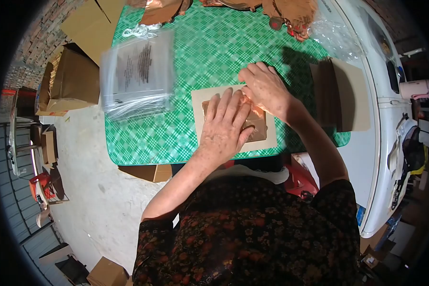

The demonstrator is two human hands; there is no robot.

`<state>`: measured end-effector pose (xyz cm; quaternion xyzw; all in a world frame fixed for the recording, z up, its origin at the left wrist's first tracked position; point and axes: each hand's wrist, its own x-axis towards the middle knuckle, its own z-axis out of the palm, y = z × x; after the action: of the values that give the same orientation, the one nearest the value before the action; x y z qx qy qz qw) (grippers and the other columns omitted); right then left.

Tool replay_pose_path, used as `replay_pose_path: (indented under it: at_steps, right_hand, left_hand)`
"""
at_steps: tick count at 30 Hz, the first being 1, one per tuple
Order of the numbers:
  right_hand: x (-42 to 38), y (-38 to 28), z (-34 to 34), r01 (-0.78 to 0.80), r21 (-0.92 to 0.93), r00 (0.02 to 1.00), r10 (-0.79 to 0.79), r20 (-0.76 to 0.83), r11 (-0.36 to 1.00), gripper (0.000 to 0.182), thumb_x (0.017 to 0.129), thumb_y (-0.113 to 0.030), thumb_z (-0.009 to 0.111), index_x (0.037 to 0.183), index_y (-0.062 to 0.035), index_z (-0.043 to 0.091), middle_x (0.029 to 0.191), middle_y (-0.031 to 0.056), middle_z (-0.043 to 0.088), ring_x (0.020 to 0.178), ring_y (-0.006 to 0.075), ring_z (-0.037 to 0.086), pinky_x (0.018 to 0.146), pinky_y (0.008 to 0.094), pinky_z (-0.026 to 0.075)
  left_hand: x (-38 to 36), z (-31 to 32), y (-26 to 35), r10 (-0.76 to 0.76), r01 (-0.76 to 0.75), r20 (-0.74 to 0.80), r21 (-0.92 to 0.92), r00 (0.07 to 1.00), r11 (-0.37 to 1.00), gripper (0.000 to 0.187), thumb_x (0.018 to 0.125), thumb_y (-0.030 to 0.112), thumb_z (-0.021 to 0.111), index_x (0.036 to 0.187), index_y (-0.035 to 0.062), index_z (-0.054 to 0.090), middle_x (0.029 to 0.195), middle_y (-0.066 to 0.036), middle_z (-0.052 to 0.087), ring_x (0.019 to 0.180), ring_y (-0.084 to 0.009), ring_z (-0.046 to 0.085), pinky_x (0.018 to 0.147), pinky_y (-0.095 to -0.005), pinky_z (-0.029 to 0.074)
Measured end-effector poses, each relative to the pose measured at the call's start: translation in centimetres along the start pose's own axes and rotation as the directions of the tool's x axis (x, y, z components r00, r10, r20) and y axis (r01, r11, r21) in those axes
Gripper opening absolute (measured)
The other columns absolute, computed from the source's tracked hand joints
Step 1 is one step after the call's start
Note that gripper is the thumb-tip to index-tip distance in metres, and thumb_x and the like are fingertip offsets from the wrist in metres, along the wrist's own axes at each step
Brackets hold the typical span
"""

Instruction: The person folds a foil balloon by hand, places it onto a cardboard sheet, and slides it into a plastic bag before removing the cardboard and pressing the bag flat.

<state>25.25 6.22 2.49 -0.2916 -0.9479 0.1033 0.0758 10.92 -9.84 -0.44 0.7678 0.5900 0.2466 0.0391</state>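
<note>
My left hand [224,125] lies with its fingers stretched out flat over a brown, shiny rectangular piece [258,133]. That piece rests on a beige cardboard sheet [201,98] near the table's front edge. Close beside it, my right hand [267,90] is closed, its fingers curled over the sheet's upper right part. Under its thumb and palm side shows a crumpled, glossy copper-coloured part [256,110]. What the curled right fingers hold, if anything, is hidden. Part of the brown piece is covered by my left hand.
A green checked tablecloth [209,52] covers the table. On the left lies a stack of clear plastic bags [138,71] with white string [140,31] behind. Copper-brown pieces [291,14] line the far edge. Cardboard sheets [350,95] stand at right, near clear wrap [336,38].
</note>
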Motion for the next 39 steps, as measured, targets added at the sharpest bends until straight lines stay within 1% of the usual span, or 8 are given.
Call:
replay_pose_path:
  at_steps: [3, 9, 15, 18, 23, 32, 35, 39]
  right_hand:
    - [0.0, 0.0, 0.0, 0.021, 0.007, 1.000, -0.021, -0.021, 1.000, 0.019, 0.091, -0.010, 0.069, 0.109, -0.0057, 0.067, 0.115, 0.0107, 0.064, 0.119, 0.0330, 0.059, 0.102, 0.0468, 0.048]
    - [0.1, -0.2, 0.2, 0.044, 0.019, 0.998, -0.043, -0.055, 0.999, 0.020, 0.086, -0.001, 0.069, 0.105, -0.0056, 0.065, 0.108, 0.0108, 0.063, 0.113, 0.0346, 0.061, 0.098, 0.0462, 0.050]
    - [0.5, -0.4, 0.0, 0.044, 0.001, 0.998, -0.044, -0.036, 0.999, 0.020, 0.084, -0.001, 0.070, 0.103, -0.0044, 0.064, 0.108, 0.0126, 0.063, 0.109, 0.0360, 0.063, 0.094, 0.0471, 0.053]
    - [0.5, -0.7, 0.0, 0.027, -0.043, 0.999, -0.029, -0.044, 0.999, 0.020, 0.085, -0.003, 0.070, 0.104, -0.0041, 0.065, 0.107, 0.0130, 0.063, 0.108, 0.0361, 0.063, 0.094, 0.0474, 0.053]
    - [-0.2, -1.6, 0.6, 0.025, -0.184, 0.999, -0.033, -0.041, 0.983, 0.018, 0.087, -0.012, 0.072, 0.103, -0.0062, 0.068, 0.107, 0.0112, 0.067, 0.111, 0.0317, 0.066, 0.098, 0.0473, 0.052]
    - [0.4, -0.6, 0.8, 0.020, -0.076, 0.995, -0.028, -0.096, 0.997, 0.016, 0.085, -0.016, 0.073, 0.099, -0.0087, 0.069, 0.106, 0.0085, 0.066, 0.109, 0.0313, 0.064, 0.095, 0.0491, 0.051]
    - [0.6, -0.5, 1.2, 0.002, -0.096, 0.997, -0.010, -0.082, 0.995, 0.016, 0.084, -0.016, 0.074, 0.098, -0.0087, 0.068, 0.106, 0.0085, 0.065, 0.109, 0.0313, 0.063, 0.095, 0.0500, 0.051]
    - [0.3, -0.5, 1.1, 0.059, 0.020, 0.992, -0.056, -0.109, 0.998, 0.016, 0.082, -0.003, 0.068, 0.097, -0.0071, 0.064, 0.101, 0.0103, 0.059, 0.103, 0.0348, 0.061, 0.089, 0.0458, 0.052]
  left_hand:
    - [-0.3, 0.6, -0.4, 0.012, -0.013, 0.025, 0.038, 1.000, 0.999, 0.070, 0.101, 0.041, 0.069, 0.159, 0.0082, 0.048, 0.167, -0.021, 0.040, 0.158, -0.0421, 0.033, 0.128, -0.0633, 0.025]
    - [-0.4, 1.0, -0.6, 0.000, -0.003, 0.047, 0.069, 0.999, 0.998, 0.069, 0.103, 0.046, 0.064, 0.159, 0.0093, 0.049, 0.170, -0.020, 0.036, 0.159, -0.0421, 0.031, 0.128, -0.0639, 0.024]
    - [-0.5, 1.2, -0.5, -0.016, 0.015, 0.023, 0.063, 1.000, 0.998, 0.067, 0.100, 0.047, 0.067, 0.156, 0.0123, 0.052, 0.163, -0.022, 0.039, 0.158, -0.0459, 0.029, 0.128, -0.0636, 0.024]
    - [-0.6, 1.4, -0.6, -0.029, 0.026, 0.049, 0.053, 0.998, 0.998, 0.069, 0.101, 0.048, 0.066, 0.158, 0.0106, 0.052, 0.161, -0.021, 0.039, 0.158, -0.0449, 0.026, 0.131, -0.0625, 0.018]
    - [-0.6, 1.4, -0.4, -0.023, 0.021, 0.019, 0.093, 1.000, 0.995, 0.067, 0.099, 0.048, 0.067, 0.152, 0.0090, 0.056, 0.159, -0.020, 0.038, 0.152, -0.0424, 0.030, 0.128, -0.0621, 0.021]
    - [-0.5, 1.0, -0.3, -0.016, 0.018, -0.021, 0.084, 1.000, 0.996, 0.065, 0.098, 0.047, 0.069, 0.150, 0.0107, 0.056, 0.155, -0.020, 0.042, 0.145, -0.0413, 0.037, 0.122, -0.0618, 0.029]
    - [-0.5, 1.0, -0.3, -0.018, 0.020, -0.026, 0.073, 0.999, 0.997, 0.065, 0.098, 0.047, 0.069, 0.151, 0.0122, 0.055, 0.155, -0.020, 0.043, 0.144, -0.0417, 0.039, 0.121, -0.0623, 0.030]
    - [-0.5, 1.2, -0.3, -0.017, 0.020, -0.032, 0.074, 0.999, 0.997, 0.066, 0.097, 0.048, 0.070, 0.152, 0.0130, 0.055, 0.154, -0.020, 0.043, 0.144, -0.0417, 0.040, 0.121, -0.0624, 0.030]
